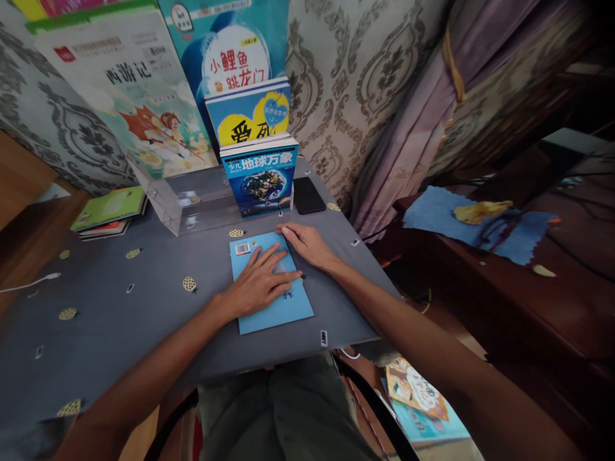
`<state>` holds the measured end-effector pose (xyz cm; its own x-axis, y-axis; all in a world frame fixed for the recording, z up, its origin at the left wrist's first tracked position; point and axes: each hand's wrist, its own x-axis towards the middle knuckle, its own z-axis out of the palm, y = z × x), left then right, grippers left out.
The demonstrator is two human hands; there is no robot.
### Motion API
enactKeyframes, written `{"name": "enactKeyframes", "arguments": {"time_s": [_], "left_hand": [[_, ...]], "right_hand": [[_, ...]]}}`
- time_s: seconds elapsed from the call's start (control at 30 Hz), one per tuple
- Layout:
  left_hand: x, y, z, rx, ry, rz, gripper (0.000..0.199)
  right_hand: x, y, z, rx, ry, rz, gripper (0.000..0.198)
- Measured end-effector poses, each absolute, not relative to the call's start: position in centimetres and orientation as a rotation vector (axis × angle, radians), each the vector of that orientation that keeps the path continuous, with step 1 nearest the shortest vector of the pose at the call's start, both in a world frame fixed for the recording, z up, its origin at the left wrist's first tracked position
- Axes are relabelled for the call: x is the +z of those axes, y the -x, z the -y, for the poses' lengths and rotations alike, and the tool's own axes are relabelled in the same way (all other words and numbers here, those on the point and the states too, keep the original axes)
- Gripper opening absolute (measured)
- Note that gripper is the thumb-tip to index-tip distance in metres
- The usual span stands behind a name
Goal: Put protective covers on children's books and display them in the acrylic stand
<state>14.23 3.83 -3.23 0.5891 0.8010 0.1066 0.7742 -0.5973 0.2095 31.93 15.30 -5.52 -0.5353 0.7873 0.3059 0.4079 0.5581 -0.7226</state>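
Observation:
A thin light-blue book [254,320] lies on the table with its back cover up, a barcode at its upper left. My left hand [257,282] rests flat on the cover, fingers spread, hiding its middle. At the book's upper right corner is my right hand [305,243], its fingers stretched out toward that corner and touching or very close to it. No object shows within the right hand. Just beyond the book stands a blue book with a globe on its cover [262,182], in the clear display rack [202,214].
Larger picture books, a white-green one [158,109] and a teal one [192,57], stand behind. A black phone [309,196] lies right of the rack. Green booklets [110,208] are stacked at left near a white cable [33,282]. More books [423,400] lie low at right.

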Motion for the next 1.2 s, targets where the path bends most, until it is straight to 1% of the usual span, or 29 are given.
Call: {"name": "enactKeyframes", "arguments": {"time_s": [0.37,0.63,0.73,1.0,1.2], "left_hand": [[-2.7,-15.6,0.1,0.278,-2.68,-1.122,0.037],[-3.1,-15.6,0.6,0.376,-2.691,-1.119,0.036],[-3.6,-15.1,0.4,0.366,-2.682,-1.239,0.038],[-5.4,-9.2,-2.7,0.436,-2.431,-1.912,0.048],[-5.9,-7.0,-3.4,0.482,-2.405,-1.981,0.049]], "right_hand": [[-5.8,-31.9,-15.5,0.763,0.968,2.182,0.041],[-5.8,-31.9,-15.3,0.716,0.944,2.234,0.039],[-5.9,-32.0,-15.1,0.674,0.912,2.288,0.038],[-6.2,-32.1,-15.2,0.612,0.898,2.339,0.036],[-6.1,-32.0,-15.1,0.59,0.902,2.352,0.036]]}}
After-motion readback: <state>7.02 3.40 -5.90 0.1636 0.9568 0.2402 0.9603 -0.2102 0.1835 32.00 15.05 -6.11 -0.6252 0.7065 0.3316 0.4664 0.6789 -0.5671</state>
